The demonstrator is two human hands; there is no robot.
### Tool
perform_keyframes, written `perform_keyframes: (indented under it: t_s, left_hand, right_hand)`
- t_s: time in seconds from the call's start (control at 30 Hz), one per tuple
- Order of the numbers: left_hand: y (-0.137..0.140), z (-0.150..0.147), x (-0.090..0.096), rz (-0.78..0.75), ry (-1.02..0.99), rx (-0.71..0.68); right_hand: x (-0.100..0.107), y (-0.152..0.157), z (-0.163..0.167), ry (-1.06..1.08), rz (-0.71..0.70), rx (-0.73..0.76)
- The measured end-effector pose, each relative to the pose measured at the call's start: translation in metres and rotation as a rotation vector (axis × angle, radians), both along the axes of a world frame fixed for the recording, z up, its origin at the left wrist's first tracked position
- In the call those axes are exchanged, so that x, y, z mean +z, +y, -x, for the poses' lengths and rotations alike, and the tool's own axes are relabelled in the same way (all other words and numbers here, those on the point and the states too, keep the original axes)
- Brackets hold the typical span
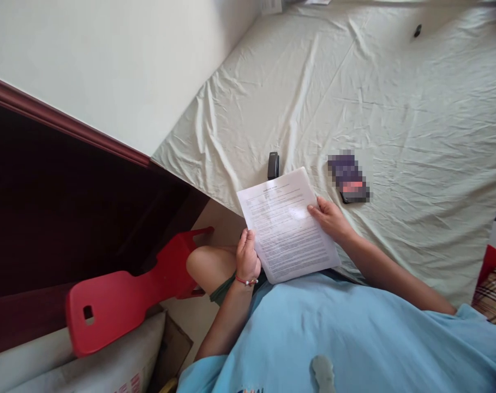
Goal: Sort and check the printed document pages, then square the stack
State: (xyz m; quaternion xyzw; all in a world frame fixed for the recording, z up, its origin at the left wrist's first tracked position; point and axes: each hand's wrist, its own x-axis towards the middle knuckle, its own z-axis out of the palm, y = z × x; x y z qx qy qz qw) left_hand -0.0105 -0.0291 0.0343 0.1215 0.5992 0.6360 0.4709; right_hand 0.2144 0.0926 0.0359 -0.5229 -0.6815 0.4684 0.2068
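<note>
Printed sheets (pixel 288 232), gripped: left hand (pixel 248 258) at eight o'clock, right hand (pixel 332 219) at three; black stapler (pixel 273 166) near twelve.

We see soft, moderately bright light without hard-edged shadows; we cannot tell exactly where its source lies. The smooth off-white wall (pixel 108 65) looks pale and even, greying towards its far corner. Across the wrinkled pale green cloth bed sheet (pixel 395 109), gentle shading picks out the creases, and the upper right corner sinks into shadow. The dark brown panel (pixel 59 202) at the left is so dim that we lose most of its detail. A small patch of glare whitens part of the printed white paper (pixel 291 234), whose fine lines are too small for us to read. Coarse square blocks blur the dark rectangular phone (pixel 350 177). Towards the lower left, we find the glossy red plastic chair (pixel 117 300) stretched by wide-angle distortion.
</note>
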Motion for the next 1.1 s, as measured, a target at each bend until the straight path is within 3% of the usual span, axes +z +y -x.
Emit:
perform_keyframes:
  t_s: [0.13, 0.23, 0.3, 0.63, 0.83, 1.1]
  left_hand:
    - [0.000, -0.004, 0.012, -0.041, -0.081, -0.179]
    - [-0.002, -0.007, 0.012, 0.045, -0.100, -0.365]
    - [-0.002, -0.009, 0.006, 0.078, -0.079, -0.405]
    - [0.011, -0.016, -0.030, 0.116, -0.122, -0.219]
    - [0.010, -0.018, -0.035, 0.085, -0.052, -0.226]
    - [0.016, -0.021, -0.025, 0.030, -0.019, -0.212]
  right_hand:
    - [-0.001, 0.005, -0.001, 0.444, 0.127, -0.134]
    - [-0.003, 0.011, -0.004, 0.506, 0.087, -0.170]
    - [-0.006, 0.015, -0.008, 0.462, 0.042, -0.156]
    - [-0.014, 0.016, -0.020, 0.131, -0.151, -0.144]
    - [-0.016, 0.016, -0.021, 0.190, -0.107, -0.129]
    - [-0.021, 0.016, -0.026, 0.364, -0.026, -0.161]
